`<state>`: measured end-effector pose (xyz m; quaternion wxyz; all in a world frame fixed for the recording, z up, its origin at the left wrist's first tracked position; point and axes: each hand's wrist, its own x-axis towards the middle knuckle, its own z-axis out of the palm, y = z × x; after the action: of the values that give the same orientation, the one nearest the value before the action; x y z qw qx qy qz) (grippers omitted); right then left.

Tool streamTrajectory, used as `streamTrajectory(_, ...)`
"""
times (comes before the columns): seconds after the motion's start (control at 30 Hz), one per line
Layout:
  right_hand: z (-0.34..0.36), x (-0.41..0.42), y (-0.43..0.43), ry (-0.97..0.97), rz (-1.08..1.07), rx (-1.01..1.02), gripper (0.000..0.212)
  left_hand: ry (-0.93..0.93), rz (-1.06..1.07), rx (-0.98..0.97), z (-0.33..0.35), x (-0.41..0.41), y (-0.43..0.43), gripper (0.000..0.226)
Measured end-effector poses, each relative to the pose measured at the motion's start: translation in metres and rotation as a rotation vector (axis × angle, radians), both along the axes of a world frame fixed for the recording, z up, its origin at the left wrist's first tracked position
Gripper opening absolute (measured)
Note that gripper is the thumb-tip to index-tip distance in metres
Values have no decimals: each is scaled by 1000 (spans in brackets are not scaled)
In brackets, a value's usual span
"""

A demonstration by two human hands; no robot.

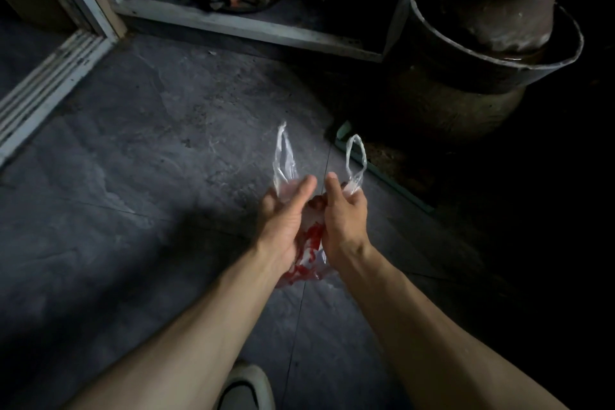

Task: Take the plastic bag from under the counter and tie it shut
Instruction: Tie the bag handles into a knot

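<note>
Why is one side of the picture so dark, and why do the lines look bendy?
Head view: light reaches mainly the floor at left, the left hand, the right hand and the plastic bag; the right side, around the big pot, sits in deep shadow. Head view: the wide-angle lens bends the door track and cabinet frame. Head view: the bag's handles look slightly blurred.

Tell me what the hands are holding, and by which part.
The bag, by its handles: the left hand grips the base of the left loop, the right hand the base of the right loop. Both loops stick up free.
</note>
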<state>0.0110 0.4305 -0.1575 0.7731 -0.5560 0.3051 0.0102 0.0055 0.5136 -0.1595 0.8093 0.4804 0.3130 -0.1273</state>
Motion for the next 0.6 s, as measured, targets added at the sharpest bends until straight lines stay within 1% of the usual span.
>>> streamTrajectory(0.07,1,-1,1,-23,-16,34,17,-31,-40,21,-1,-2,-3,57)
streamTrajectory(0.13,3,-1,2,-43,-46,84,25,-15,-24,34,0,-2,-3,46)
streamTrajectory(0.2,6,-2,0,-64,-96,157,35,-7,-2,-28,2,0,-3,30)
streamTrajectory(0.23,7,-2,-1,-66,-121,180,40,-8,-1,-62,4,1,-3,30)
streamTrajectory(0.27,8,-2,-1,-59,-140,187,42,-11,-2,-85,5,2,-3,36)
streamTrajectory(0.33,9,-1,-2,-44,-155,164,45,-17,4,-100,7,5,-4,40)
streamTrajectory(0.4,8,-2,-2,-52,-120,97,44,-30,11,-97,8,5,-4,39)
streamTrajectory(0.47,6,-4,-3,-101,-10,-34,41,-74,20,-15,5,5,-4,31)
streamTrajectory(0.5,5,-6,-3,-135,59,-117,39,-89,20,58,4,3,-4,30)
streamTrajectory(0.53,6,-9,-3,-166,118,-196,38,-94,-1,123,2,2,-5,36)
streamTrajectory(0.6,7,-11,0,-214,178,-323,39,-92,-75,191,4,1,-5,56)
